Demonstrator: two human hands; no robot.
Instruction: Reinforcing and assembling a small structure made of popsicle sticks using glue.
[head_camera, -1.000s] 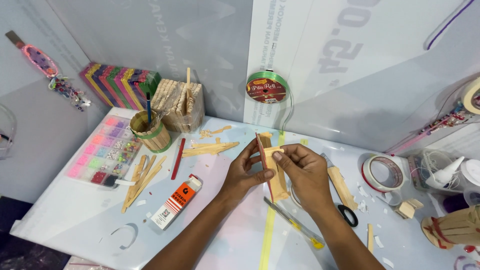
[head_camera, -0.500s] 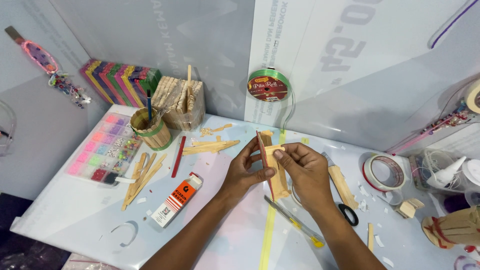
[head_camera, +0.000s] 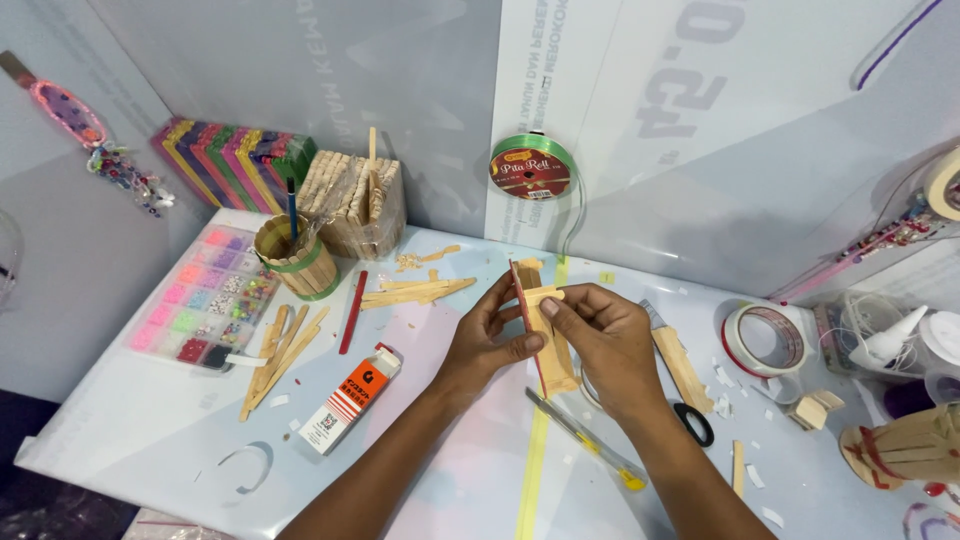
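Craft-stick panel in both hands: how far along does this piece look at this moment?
Partly built. Done: several sticks already sit joined side by side as a flat panel, with a red stick along its left edge. In hand: the left hand steadies that edge while the right hand presses a short cross piece near the top. Left: loose sticks and an orange glue tube lie unused on the table.

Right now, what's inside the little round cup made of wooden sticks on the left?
A blue pen or brush handle stands upright in the round wooden-stick cup. Its lower end and the cup's bottom are hidden by the cup wall.
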